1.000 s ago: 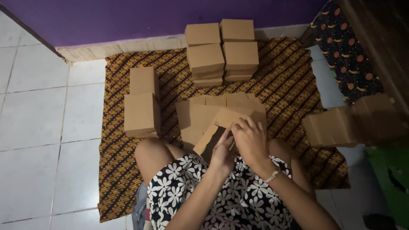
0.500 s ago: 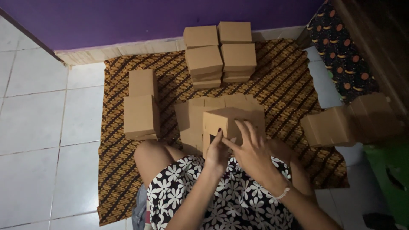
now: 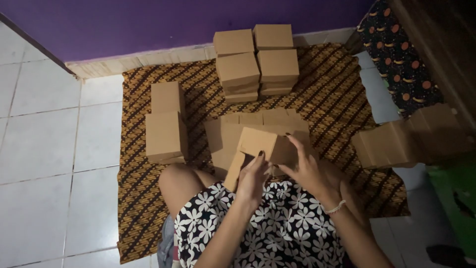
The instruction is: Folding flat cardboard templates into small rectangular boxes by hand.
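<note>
I sit on a brown patterned mat (image 3: pixel 327 94) in a black dress with white flowers. Both hands grip one small brown cardboard box (image 3: pixel 262 144) that is partly folded into shape, one flap hanging down toward my lap. My left hand (image 3: pixel 252 179) holds its near left side from below. My right hand (image 3: pixel 308 167) holds its right side, fingers spread over the edge. Just behind the box lies a pile of flat unfolded cardboard blanks (image 3: pixel 233 130).
Folded boxes stand stacked at the far edge of the mat (image 3: pixel 258 62), and another stack (image 3: pixel 166 124) at the left. More boxes (image 3: pixel 396 141) sit at the right beside a green object (image 3: pixel 456 198). White floor tiles (image 3: pixel 44 149) lie left, a purple wall (image 3: pixel 148 25) behind.
The box has gone from a flat, tilted blank to a raised boxy shape. My hands moved from on top of it to its two sides, lifting it slightly.
</note>
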